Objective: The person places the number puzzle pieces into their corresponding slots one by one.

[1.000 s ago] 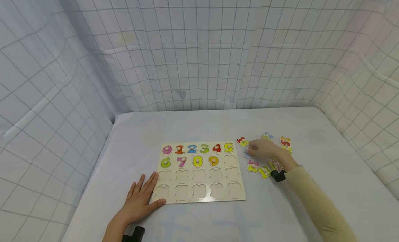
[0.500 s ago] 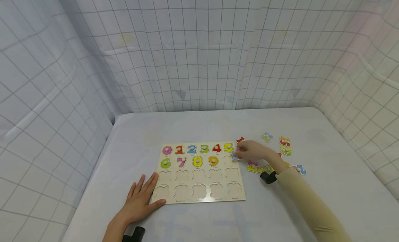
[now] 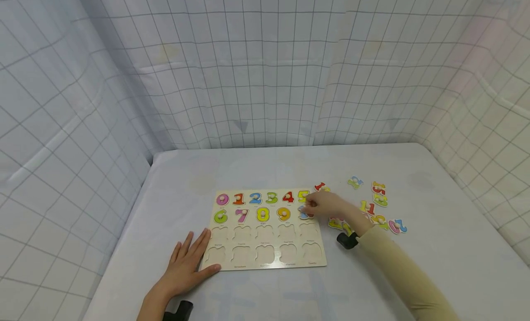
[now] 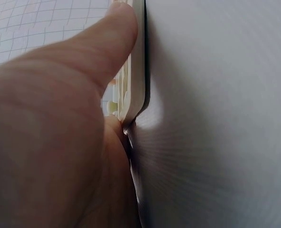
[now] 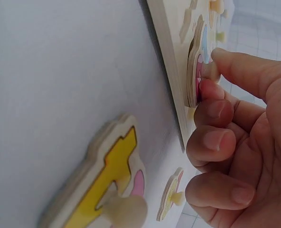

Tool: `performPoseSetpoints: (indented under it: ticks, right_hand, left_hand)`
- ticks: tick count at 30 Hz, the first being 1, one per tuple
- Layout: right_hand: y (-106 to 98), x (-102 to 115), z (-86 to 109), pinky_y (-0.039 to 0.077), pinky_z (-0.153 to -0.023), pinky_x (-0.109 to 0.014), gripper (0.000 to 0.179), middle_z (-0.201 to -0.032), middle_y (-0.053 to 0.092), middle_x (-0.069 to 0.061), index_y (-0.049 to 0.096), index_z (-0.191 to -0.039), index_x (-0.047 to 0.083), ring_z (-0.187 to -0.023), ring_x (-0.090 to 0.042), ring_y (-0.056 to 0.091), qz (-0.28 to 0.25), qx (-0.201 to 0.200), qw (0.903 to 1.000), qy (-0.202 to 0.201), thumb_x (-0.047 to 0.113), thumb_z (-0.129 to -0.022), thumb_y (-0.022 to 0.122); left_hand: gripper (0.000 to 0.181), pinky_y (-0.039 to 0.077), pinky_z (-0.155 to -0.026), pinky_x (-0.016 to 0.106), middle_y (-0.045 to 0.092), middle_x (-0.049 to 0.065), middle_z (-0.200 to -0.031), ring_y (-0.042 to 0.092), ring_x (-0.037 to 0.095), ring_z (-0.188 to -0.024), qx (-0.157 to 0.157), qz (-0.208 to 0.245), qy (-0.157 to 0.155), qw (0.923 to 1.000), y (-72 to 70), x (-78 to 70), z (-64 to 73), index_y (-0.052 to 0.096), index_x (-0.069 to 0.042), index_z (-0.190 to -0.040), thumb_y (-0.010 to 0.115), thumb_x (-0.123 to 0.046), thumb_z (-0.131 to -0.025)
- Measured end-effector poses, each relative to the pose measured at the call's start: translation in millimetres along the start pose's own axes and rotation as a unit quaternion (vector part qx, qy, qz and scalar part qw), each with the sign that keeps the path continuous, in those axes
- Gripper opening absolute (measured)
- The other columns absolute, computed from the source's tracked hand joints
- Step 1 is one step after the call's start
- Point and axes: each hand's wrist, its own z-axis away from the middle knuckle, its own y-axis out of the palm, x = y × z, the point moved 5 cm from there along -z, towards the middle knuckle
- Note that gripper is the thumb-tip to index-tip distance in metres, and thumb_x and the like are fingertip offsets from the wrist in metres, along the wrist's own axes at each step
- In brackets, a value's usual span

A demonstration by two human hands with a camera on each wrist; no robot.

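A wooden number puzzle board [image 3: 252, 251] lies on the table, with colourful digits 0 to 9 filling its first two rows. My left hand [image 3: 184, 270] rests at its lower left corner, fingers spread, thumb along the front edge. In the left wrist view the thumb [image 4: 107, 40] touches the board's edge [image 4: 138, 66]. My right hand [image 3: 329, 206] pinches the wooden knob of a blue and pinkish-red number piece [image 5: 197, 69] between thumb and fingertips. That piece sits at the last recess of the second row, looking slightly raised. Fingers partly hide it in the head view.
Several loose number pieces lie right of the board, among them a red-and-green one [image 3: 378, 187], a blue-and-green one [image 3: 354, 182] and a pink-and-blue one [image 3: 397, 226]. A yellow-and-pink piece [image 5: 117, 175] lies near the right wrist. Gridded white curtains [image 3: 265, 82] surround the table.
My right hand has moved left from the loose pieces to the board, carrying the blue and pinkish-red piece to the second row's end. The left hand has stayed in place.
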Motion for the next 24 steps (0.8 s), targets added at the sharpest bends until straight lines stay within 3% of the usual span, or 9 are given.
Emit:
performPoseSetpoints:
  ticks: [4,14,24]
  right_hand:
    - [2.8,1.3,0.1,0.029,-0.050,-0.026,0.031,-0.059,0.046,0.006,0.053,-0.069,0.016,-0.053,-0.010,0.040,-0.005,-0.002,1.0000,0.008,0.035,-0.091,0.065]
    - [5.4,4.2,0.8,0.030,-0.053,-0.026,0.031,-0.061,0.047,0.007,0.053,-0.070,0.015,-0.055,-0.009,0.040,-0.005,0.009,0.9999,0.007,0.033,-0.090,0.066]
    - [4.9,3.4,3.1,0.031,-0.053,-0.025,0.030,-0.061,0.046,0.006,0.052,-0.070,0.015,-0.055,-0.009,0.041,0.010,-0.006,0.9999,0.004,0.034,-0.090,0.065]
  left_hand:
    - [0.093,-0.002,-0.107,0.059,0.027,0.016,-0.152,0.005,0.042,-0.140,-0.005,0.000,0.002,1.0000,1.0,1.0,-0.6,0.028,-0.008,-0.150,0.063,-0.059,-0.081]
    - [0.095,-0.004,-0.107,0.060,0.023,0.015,-0.154,0.003,0.042,-0.140,0.026,-0.008,-0.017,0.9995,-1.9,-1.1,-1.5,0.023,-0.008,-0.151,0.060,-0.062,-0.082]
    - [0.094,-0.003,-0.106,0.060,0.026,0.016,-0.153,0.004,0.042,-0.140,0.010,-0.001,-0.002,0.9999,0.1,-0.2,-2.0,0.026,-0.007,-0.151,0.062,-0.060,-0.082]
